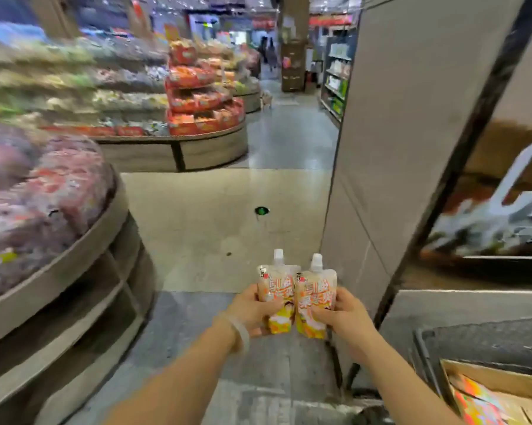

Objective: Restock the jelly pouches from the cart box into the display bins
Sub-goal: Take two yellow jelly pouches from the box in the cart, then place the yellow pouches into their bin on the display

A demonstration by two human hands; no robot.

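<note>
Two orange-and-white jelly pouches with white spouts stand upright side by side in front of me. My left hand (252,312) grips the left pouch (277,291) by its lower half. My right hand (341,319) grips the right pouch (315,297) the same way. The cardboard cart box (485,378) sits at the bottom right with more bright pouches (476,400) inside. A round display bin (84,234) heaped with blurred packets curves along the left.
A grey pillar (381,148) with a poster (503,194) stands close on the right, with the dark cart frame (488,342) below it. A second round display (203,105) of red packs stands further down the aisle. Shelving (336,78) lines the far right. Two people stand far off.
</note>
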